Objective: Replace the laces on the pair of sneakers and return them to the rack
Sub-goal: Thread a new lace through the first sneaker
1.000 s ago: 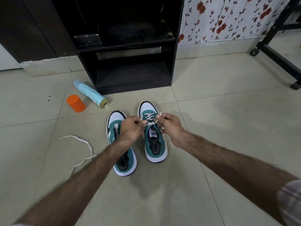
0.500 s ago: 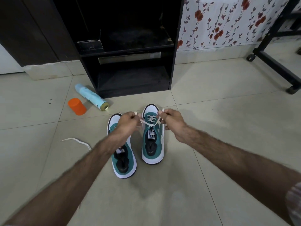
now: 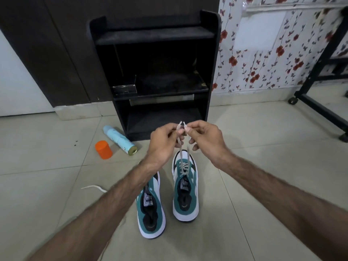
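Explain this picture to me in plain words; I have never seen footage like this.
There is no machine here: a camera worn on a person's head looks down at their bare arms. On the tiled floor stand two teal-and-white sneakers. The left hand and right hand each pinch one end of the white lace threaded through the right sneaker, pulling both ends up together. The left sneaker shows no lace. A loose lace, an orange cap and a spray can lie nearby, before the black rack.
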